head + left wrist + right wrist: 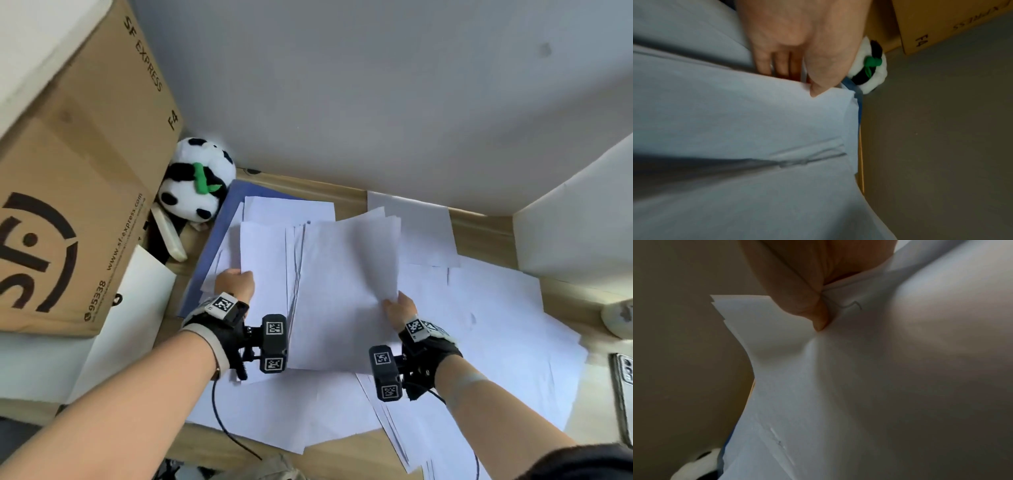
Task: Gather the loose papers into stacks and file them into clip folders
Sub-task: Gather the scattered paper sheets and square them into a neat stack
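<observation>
- While raised above the tabletop (486, 236), the stack (342, 284) is pinched by the left hand (236, 286) and right hand (399, 306).
- Sheets are judged light, limp, slippery; opposite edges should be gripped.

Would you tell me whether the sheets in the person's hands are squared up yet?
Not yet. The held sheets fan unevenly between left hand and right hand; staggered corners show.
</observation>
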Available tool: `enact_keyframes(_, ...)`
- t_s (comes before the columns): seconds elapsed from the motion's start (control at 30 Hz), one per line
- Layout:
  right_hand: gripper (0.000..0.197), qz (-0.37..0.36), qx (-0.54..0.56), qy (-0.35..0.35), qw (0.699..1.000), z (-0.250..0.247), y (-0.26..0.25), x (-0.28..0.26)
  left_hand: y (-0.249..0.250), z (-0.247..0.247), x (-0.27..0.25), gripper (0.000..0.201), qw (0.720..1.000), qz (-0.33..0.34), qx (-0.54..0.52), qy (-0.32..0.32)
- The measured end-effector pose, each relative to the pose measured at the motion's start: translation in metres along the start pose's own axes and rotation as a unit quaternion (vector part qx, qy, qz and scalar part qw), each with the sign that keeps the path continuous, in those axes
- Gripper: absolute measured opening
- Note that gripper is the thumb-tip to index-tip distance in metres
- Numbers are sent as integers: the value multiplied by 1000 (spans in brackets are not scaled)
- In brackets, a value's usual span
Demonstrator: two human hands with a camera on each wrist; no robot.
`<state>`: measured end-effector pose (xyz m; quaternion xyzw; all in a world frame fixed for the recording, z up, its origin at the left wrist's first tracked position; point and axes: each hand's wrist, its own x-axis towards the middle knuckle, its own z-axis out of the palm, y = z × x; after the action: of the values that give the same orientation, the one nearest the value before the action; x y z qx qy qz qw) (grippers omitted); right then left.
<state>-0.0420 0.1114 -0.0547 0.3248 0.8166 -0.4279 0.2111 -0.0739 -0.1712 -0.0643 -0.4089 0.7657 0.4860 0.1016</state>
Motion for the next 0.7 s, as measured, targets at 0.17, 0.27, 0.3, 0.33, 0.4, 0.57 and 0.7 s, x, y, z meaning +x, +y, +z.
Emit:
enact_keyframes(0.17, 33, -44, -61, -64, 995, 23, -15, 6, 14, 9, -7, 58, 997, -63, 41, 8)
enact_keyframes(0.27, 32, -33, -46, -139, 989, 27, -20, 16, 12, 10, -7, 82, 996, -65, 62, -7)
enact_keyframes(0.3, 31, -10, -14, -135, 991, 23, -23, 20, 9, 11, -4, 84, 996, -63, 68, -9)
enact_keyframes(0.33, 31, 19, 35, -112, 993, 16, -25, 26, 7, 11, -4, 83, 995, -57, 82, -14)
enact_keyframes(0.4, 37, 65, 128, -27, 989, -8, -21, 40, 3, 10, -3, 76, 993, -50, 101, -21)
enact_keyframes(0.57, 51, 143, 263, 31, 954, -80, 8, 79, 0, 12, -5, 35, 994, -10, 105, -19)
enact_keyframes(0.7, 55, 159, 302, 44, 939, -106, 20, 112, -3, 14, -9, 25, 995, 8, 95, -13)
